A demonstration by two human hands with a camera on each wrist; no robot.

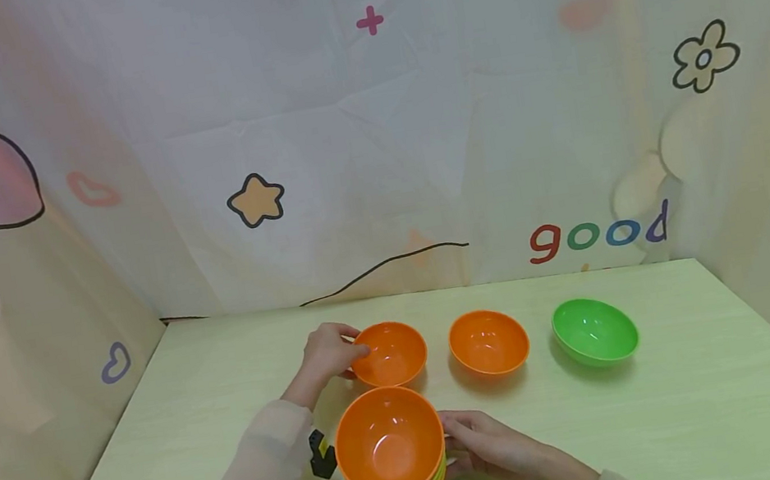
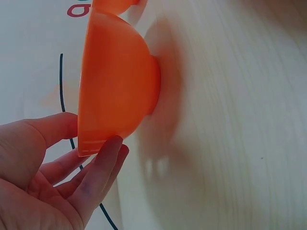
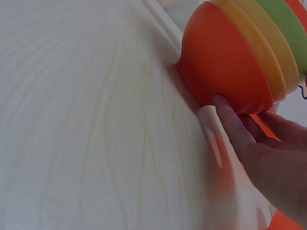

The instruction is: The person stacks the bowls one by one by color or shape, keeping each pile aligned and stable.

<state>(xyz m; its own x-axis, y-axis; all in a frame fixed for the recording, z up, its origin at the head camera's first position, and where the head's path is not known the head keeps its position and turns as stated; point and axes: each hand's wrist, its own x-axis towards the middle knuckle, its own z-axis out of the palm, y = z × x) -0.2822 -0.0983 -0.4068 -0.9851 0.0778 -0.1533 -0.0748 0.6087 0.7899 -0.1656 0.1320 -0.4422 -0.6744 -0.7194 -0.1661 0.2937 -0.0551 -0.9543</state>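
Note:
My left hand pinches the left rim of an orange bowl, thumb on the inner side and fingers on the outer wall. In the left wrist view that orange bowl shows side-on, with its shadow on the table beside it. In front stands a stack of bowls, orange on top with yellow rims and another orange bowl below. My right hand holds the stack's right side. The right wrist view shows a finger against the lowest orange bowl, with other fingers partly hidden behind.
Right of the held bowl sit another orange bowl and a green bowl on the pale table. A small black and yellow object is left of the stack. A printed cloth hangs behind the table.

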